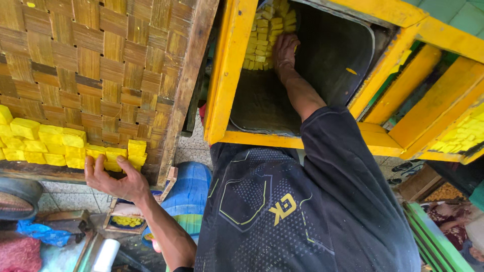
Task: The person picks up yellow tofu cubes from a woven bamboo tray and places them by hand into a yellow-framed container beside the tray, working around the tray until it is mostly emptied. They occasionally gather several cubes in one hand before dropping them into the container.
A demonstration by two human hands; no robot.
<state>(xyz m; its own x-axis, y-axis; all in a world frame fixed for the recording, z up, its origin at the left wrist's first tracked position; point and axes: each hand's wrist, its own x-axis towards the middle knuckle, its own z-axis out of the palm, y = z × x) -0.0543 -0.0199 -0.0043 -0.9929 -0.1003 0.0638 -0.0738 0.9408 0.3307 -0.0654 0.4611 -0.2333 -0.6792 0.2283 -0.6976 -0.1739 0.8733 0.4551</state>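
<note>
My left hand (117,182) lies with fingers spread against the lower edge of a woven bamboo tray (101,65), touching a row of yellow cubes (60,147) stacked along that edge. My right hand (285,49) reaches into a yellow-framed rack (229,75) and rests on a pile of smaller yellow cubes (264,35) at the far end of a dark tray (333,55). Its fingers curl down among the cubes, and I cannot see whether they hold one. My black shirt (302,211) fills the lower middle.
More yellow cubes (461,136) lie on another shelf of the rack at the right. Below the woven tray are a blue barrel (189,194), a small framed tray with yellow pieces (126,220), a white roll (107,256) and a blue bag (43,232). Green slats (433,236) stand at the lower right.
</note>
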